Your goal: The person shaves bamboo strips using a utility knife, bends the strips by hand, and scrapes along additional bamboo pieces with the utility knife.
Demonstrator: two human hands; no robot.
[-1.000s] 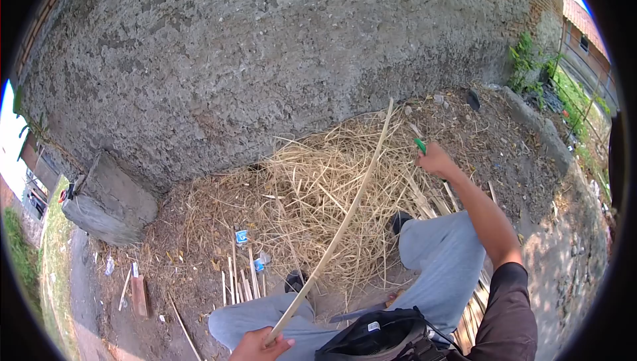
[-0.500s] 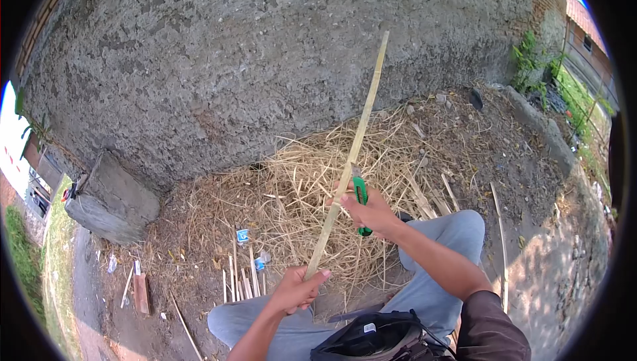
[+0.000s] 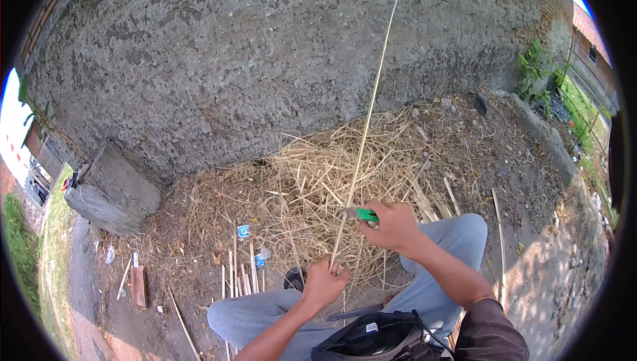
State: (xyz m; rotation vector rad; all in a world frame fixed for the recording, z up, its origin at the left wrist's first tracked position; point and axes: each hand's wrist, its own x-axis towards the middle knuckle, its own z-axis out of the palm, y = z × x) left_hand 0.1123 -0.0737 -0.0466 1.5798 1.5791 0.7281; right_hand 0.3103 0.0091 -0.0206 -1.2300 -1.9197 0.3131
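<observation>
Near the bottom middle, my left hand (image 3: 323, 284) is closed on the lower end of a long, thin bamboo strip (image 3: 363, 137). The strip slants up and slightly right, its far tip in front of the wall, and shows its narrow edge. My right hand (image 3: 390, 227) grips a green cutter (image 3: 366, 214) to the right of the strip. The cutter's blade lies against or across the strip, a short way above my left hand. Below the strip spreads a heap of pale shavings (image 3: 312, 182).
A rough grey wall (image 3: 265, 56) rises behind the heap. A concrete block (image 3: 116, 192) stands at the left. Cut strips (image 3: 244, 275) and blue packets (image 3: 243, 231) lie left of my legs. A black bag (image 3: 371, 338) is at my lap, with longer strips (image 3: 499, 241) to the right.
My right hand came in from the right with the cutter to the strip, then moved slightly down. The strip has swung up and turned edge-on. My left hand has risen a little.
</observation>
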